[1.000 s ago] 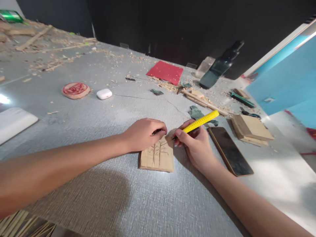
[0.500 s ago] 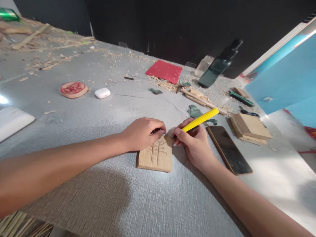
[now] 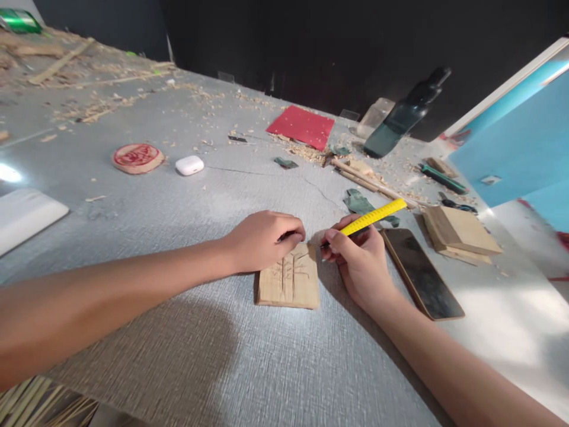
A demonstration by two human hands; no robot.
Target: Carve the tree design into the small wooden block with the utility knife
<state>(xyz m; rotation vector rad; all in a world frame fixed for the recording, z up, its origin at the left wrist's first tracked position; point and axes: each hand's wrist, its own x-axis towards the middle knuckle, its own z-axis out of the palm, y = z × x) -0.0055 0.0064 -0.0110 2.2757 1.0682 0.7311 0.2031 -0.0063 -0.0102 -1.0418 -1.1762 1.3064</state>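
Wooden block point(image 3: 291, 290) at view's 6 o'clock, line pattern on its face, remaining work unclear; my right grip point(image 3: 363, 261) clasps the yellow tool point(image 3: 376, 218) at block's 2 o'clock, left grip point(image 3: 265, 240) covers 11, hold hidden.

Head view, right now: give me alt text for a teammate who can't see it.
The left hand rests on a wooden block marked with lines, while the right hand holds a yellow tool near the block's far right corner. A phone and stacked wood pieces lie to the right; a red sheet, a dark bottle and wood shavings are farther back.
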